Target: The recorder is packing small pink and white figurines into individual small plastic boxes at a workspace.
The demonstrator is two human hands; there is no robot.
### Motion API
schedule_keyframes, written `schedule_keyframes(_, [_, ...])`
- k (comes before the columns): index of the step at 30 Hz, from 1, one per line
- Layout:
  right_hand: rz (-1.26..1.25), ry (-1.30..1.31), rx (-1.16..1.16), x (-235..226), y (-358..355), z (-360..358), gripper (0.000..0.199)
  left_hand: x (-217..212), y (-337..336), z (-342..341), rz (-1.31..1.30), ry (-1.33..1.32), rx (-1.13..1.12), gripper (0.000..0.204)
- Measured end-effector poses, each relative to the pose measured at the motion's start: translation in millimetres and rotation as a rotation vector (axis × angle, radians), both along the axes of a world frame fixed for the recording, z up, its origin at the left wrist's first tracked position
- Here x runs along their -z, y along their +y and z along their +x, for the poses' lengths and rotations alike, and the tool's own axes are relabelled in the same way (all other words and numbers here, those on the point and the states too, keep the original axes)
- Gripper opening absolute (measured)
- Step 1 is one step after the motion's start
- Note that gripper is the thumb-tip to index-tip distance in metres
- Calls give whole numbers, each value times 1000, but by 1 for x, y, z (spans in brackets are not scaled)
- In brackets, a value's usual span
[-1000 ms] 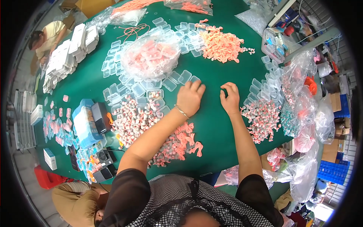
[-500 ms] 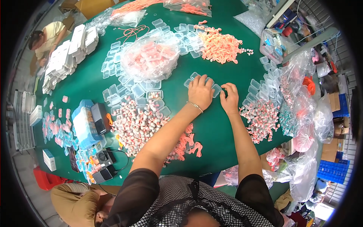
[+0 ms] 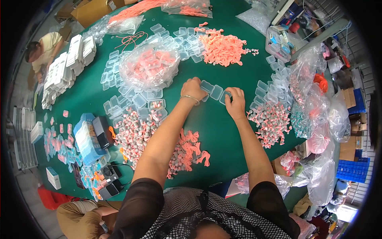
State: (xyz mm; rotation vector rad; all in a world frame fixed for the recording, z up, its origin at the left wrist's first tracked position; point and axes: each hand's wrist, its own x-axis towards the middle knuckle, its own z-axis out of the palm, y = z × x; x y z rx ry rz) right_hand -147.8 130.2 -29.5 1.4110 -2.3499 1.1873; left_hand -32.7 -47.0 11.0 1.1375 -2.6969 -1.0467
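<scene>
A short row of clear plastic boxes [image 3: 216,92] lies on the green table [image 3: 207,149] between my hands. At the left end of the row, my left hand [image 3: 192,88], with a bangle at the wrist, has its fingers curled in at the edge of a box that peeks out beside it; the fingertips are partly hidden. My right hand [image 3: 237,102] pinches the box at the right end between thumb and fingers. Close to my left forearm spreads a heap of small grey-and-pink balls [image 3: 135,131], with bundles of pink cord [image 3: 191,145] next to it.
Beyond my hands sit a bulging clear bag of pink pieces [image 3: 149,65] and a pile of pink cords [image 3: 223,47]. A second ball heap [image 3: 270,123] lies right, below more clear boxes [image 3: 274,89]. White stacks [image 3: 65,71], a blue bin [image 3: 88,139] and another person [image 3: 45,51] are left.
My left hand has moved left off the row, uncovering the boxes beneath it. My right hand has shifted slightly left and nearer to me, onto the end box. The whole view has shifted a little.
</scene>
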Motion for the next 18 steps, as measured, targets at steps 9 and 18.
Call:
schedule_keyframes(9, [5,30,170,8,0,-4,25,2,22,0,-199,132,26,66])
schedule_keyframes(18, [9,23,198,8,-1,-4,31,-2,11,17,-162,516,-23,21])
